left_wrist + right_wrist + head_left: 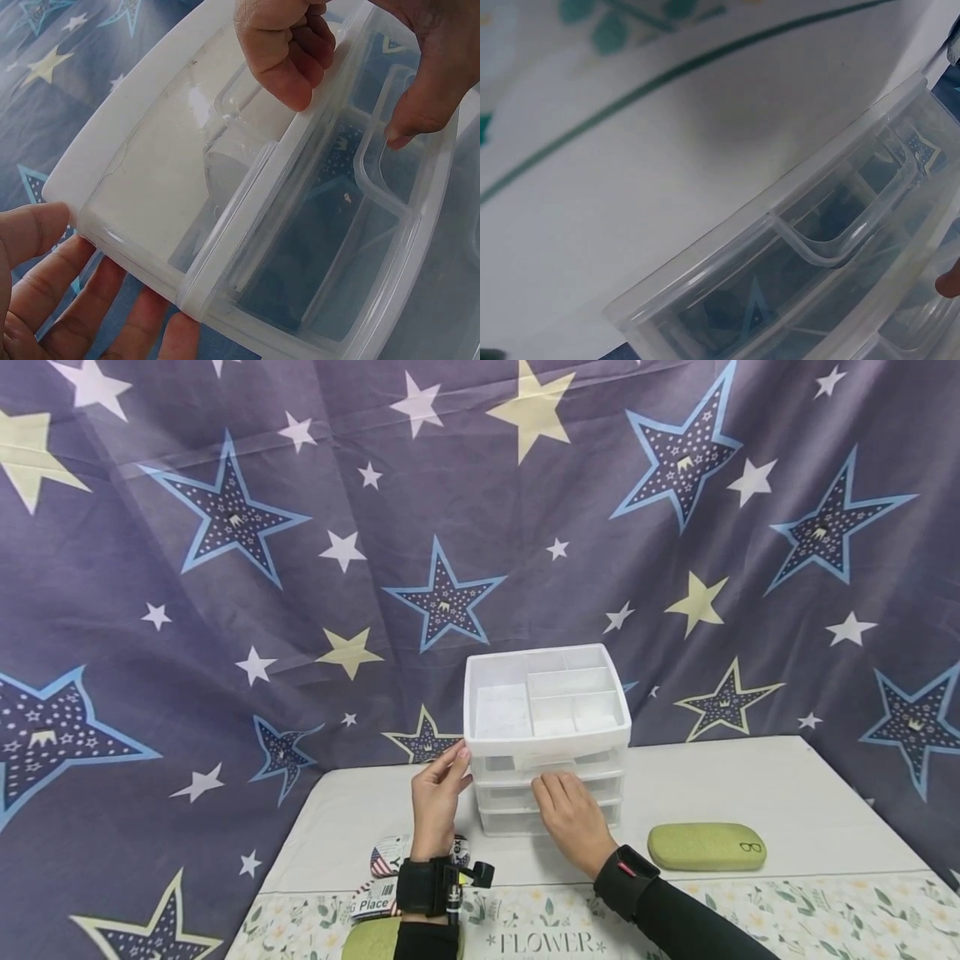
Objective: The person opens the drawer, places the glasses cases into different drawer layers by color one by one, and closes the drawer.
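Note:
A white plastic drawer unit (547,743) with three clear drawers stands on the table, its top divided into open compartments. My left hand (441,789) rests against the unit's left side, with the thumb near the front corner and the extended fingers (97,307) along the side. At the front, my right hand (573,818) has its fingers curled at the upper edge of the middle drawer (322,247). Its thumb (420,105) lies at that drawer's handle cutout. The drawers look pushed in. In the right wrist view the lowest drawer (727,307) shows, with one fingertip at the right edge.
A green glasses case (707,847) lies right of the unit. Another green case (369,938) and printed items with flag patterns (388,853) lie by my left forearm, partly hidden. A floral cloth (825,914) covers the table's front; a starry curtain (360,568) hangs behind.

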Motion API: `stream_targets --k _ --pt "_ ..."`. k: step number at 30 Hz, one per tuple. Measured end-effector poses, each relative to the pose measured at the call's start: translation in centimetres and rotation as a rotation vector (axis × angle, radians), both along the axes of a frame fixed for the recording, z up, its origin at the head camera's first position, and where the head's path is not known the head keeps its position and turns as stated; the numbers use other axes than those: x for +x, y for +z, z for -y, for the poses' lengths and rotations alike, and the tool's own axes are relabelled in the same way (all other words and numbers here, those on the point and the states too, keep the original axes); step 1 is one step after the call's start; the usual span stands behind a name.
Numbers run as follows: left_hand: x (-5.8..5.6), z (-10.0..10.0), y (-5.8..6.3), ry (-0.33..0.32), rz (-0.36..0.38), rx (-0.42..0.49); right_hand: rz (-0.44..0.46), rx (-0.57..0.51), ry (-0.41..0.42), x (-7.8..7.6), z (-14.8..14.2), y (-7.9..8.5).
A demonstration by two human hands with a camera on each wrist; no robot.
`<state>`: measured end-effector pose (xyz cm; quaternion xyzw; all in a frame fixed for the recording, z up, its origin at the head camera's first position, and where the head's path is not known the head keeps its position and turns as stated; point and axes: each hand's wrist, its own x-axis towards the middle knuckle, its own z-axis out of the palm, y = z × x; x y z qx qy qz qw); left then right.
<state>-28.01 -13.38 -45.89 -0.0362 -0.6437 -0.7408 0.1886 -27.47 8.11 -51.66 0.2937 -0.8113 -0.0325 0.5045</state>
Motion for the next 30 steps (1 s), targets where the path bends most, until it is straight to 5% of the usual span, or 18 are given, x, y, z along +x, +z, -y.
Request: stream_targets --k 21,30 --pt "0.2 0.6 -0.3 0.011 -0.022 -0.097 0.004 0.03 0.016 0.4 0.0 0.0" --pt "0.1 1.2 -0.1 -0.072 -0.059 -0.178 0.006 0.022 0.017 0.5 -0.3 0.2"
